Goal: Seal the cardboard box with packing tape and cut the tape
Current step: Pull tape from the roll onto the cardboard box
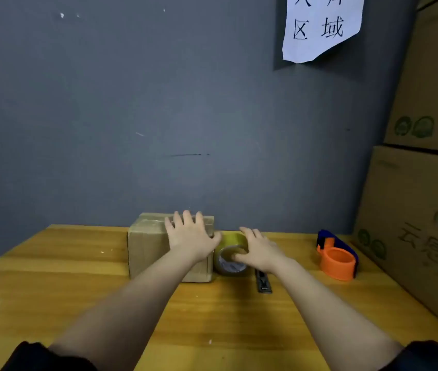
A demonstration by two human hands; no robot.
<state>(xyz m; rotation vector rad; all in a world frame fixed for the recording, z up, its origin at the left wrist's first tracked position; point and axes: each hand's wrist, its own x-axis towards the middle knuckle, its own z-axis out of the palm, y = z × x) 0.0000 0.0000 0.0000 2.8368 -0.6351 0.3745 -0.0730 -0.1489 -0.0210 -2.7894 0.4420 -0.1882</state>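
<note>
A small brown cardboard box stands on the wooden table close to the grey wall. My left hand lies flat on the box's top right part, fingers spread, thumb over the right edge. Right beside the box stands a yellowish roll of packing tape on its edge, touching the box side. My right hand grips the roll from the right, fingertips in its core. A dark utility knife lies on the table just below my right wrist.
An orange and blue tape dispenser sits to the right on the table. Large printed cartons are stacked along the right edge. A paper sign hangs on the wall above.
</note>
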